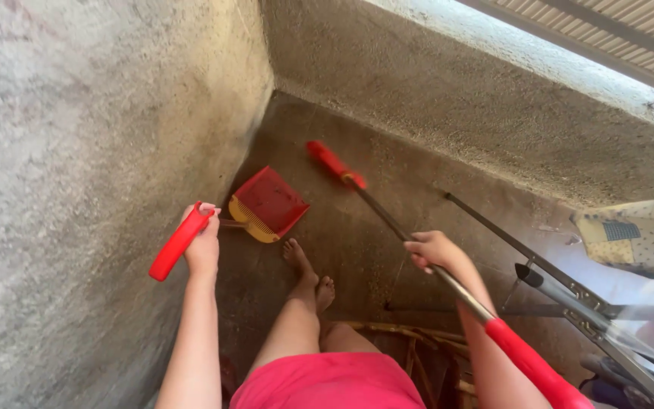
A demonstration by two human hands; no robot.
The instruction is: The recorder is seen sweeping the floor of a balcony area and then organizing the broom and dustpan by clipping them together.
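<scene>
Rough concrete walls [100,113] close in on the narrow floor [418,189] where you stand barefoot, seen from above. Your right hand [433,248] is wrapped tight around the metal shaft of a broom [387,216], its red head resting on the floor near the far corner. Your left hand [203,241] is closed around the red handle [179,242] of a long-handled dustpan [269,203], whose red pan sits on the floor against the left wall, just beyond your feet. A metal folding frame [562,284] leans at your right.
</scene>
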